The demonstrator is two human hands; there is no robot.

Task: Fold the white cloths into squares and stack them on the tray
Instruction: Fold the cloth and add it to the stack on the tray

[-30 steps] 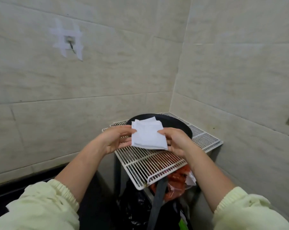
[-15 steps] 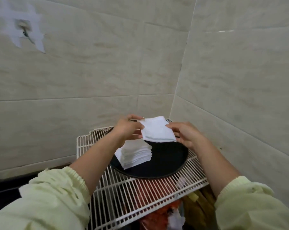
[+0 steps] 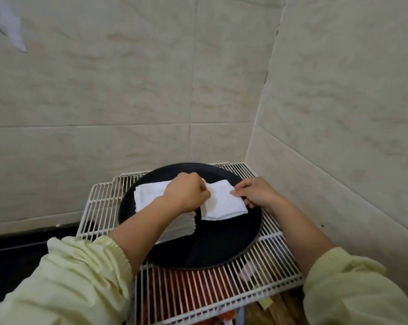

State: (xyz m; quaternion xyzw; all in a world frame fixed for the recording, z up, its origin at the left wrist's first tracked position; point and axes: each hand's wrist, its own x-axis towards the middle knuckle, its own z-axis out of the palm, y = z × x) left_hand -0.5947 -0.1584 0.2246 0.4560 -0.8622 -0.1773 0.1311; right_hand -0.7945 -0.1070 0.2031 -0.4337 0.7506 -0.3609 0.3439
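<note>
Cloth (image 3: pixel 224 205), folded square, pinched by left hand (image 3: pixel 186 195) and right hand (image 3: pixel 256 195) over black tray (image 3: pixel 221 245) beside stack (image 3: pixel 149 193).

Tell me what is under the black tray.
A white wire rack carries the black tray. Through its bars something red shows lower down; whatever lies directly beneath the tray is covered.

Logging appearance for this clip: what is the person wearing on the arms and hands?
Both arms are in loose, pale yellow-green long sleeves, the left sleeve and the right sleeve, each gathered and ribbed at its end. The forearms beyond them are bare. The left grip and right grip are bare too: no gloves, and no watch or ring shows.
</note>
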